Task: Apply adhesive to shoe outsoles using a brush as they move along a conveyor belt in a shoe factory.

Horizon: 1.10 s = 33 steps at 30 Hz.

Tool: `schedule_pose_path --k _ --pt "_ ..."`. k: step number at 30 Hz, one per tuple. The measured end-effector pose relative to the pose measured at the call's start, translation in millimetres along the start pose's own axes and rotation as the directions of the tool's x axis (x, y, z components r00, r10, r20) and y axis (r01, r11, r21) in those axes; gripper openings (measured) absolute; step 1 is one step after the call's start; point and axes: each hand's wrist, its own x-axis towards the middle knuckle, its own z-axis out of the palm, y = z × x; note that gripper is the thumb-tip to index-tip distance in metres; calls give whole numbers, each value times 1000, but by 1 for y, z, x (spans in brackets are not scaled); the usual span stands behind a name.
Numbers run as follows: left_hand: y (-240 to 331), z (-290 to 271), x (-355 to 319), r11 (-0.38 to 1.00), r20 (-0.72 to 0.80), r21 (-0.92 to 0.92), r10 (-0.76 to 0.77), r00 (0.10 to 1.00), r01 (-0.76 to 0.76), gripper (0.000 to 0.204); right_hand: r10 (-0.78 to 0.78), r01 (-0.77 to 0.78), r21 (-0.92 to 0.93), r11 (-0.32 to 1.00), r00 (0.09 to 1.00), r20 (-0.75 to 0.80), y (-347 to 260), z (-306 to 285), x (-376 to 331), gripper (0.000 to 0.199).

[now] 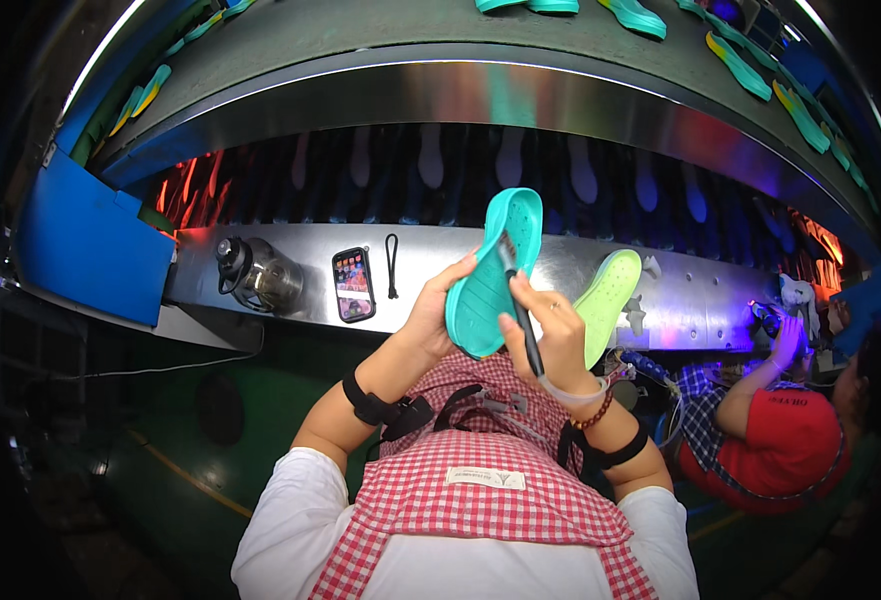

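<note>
My left hand (434, 308) grips a teal shoe sole (482, 307) by its left edge, its hollow inner side turned up toward me. In my right hand (553, 328) is a brush with a dark handle (531, 347). Its bristles touch the inside of the sole near the middle. Just right of my right hand, a lime-green shoe sole (611, 298) leans over the front edge of the metal ledge. My left fingertips wrap under the teal sole and are partly hidden.
On the metal ledge (315, 240) lie a phone (354, 285), a black loop strap (391, 266) and a clear bottle (260, 277). Beyond it runs a conveyor belt (380, 75) carrying several teal soles (737, 66). A co-worker in a red top (785, 440) works at the right.
</note>
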Motion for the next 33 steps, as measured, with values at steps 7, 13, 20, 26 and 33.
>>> schedule_pose_path --k 7,13,20,26,33 --pt "56 27 -26 900 327 341 158 932 -272 57 234 -353 843 407 932 278 8 -70 6 44" --pt "234 44 3 869 494 24 420 761 -495 58 536 -254 965 68 825 179 39 -102 -8 54" --pt "261 63 121 243 305 671 771 559 -701 60 669 -238 970 -43 715 205 50 -104 -43 44" --pt "194 121 200 -613 563 777 574 595 -143 66 741 -218 975 45 662 114 58 -106 -58 31" --pt "191 123 162 -871 752 490 440 490 31 24 714 -303 952 32 674 191 59 -102 -60 25"
